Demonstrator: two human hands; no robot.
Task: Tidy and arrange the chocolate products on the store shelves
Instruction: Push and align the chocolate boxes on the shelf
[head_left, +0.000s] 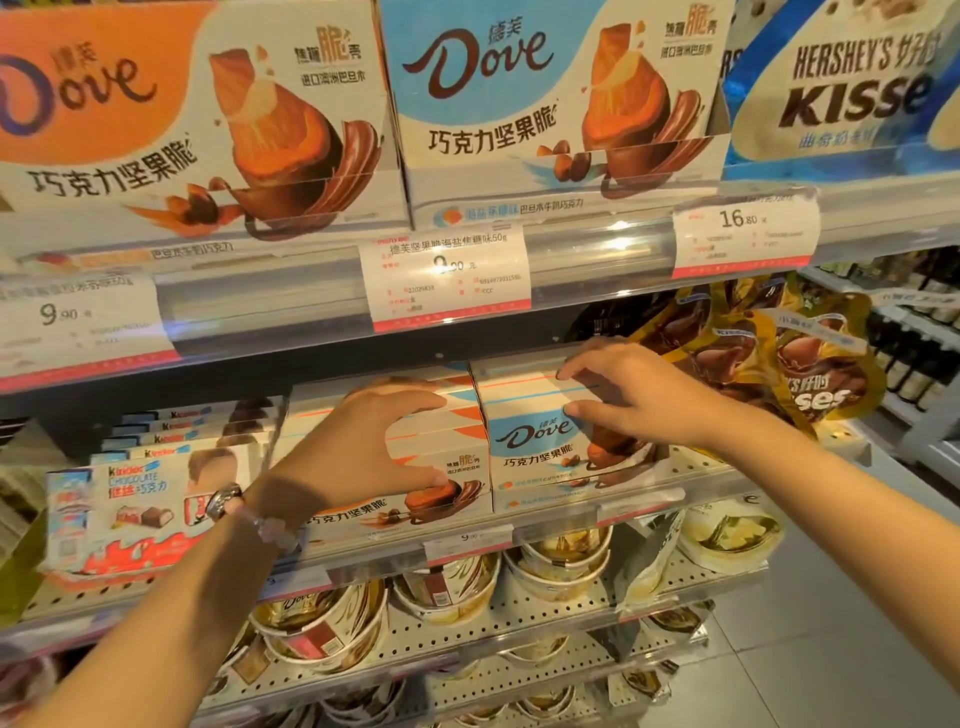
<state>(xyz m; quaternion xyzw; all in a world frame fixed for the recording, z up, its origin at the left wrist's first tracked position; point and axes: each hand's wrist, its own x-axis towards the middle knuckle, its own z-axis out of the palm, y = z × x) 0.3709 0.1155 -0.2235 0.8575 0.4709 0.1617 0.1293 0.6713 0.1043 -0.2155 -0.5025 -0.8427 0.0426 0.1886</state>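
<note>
Head view: your left hand (363, 447) grips the orange-and-white Dove carton stack (415, 457) on the middle shelf (691, 470), thumb low on its front, fingers over the top. Your right hand (639, 395) pinches the adjacent blue-and-white Dove carton stack (540, 447). The stacks touch.

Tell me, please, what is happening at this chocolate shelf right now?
A person is straightening Dove boxes on the middle shelf. The left hand grips the orange Dove box between fingers and thumb, and the right hand holds the blue Dove box beside it. Kinder boxes stand to the left, Hershey's Kisses bags to the right.
</note>
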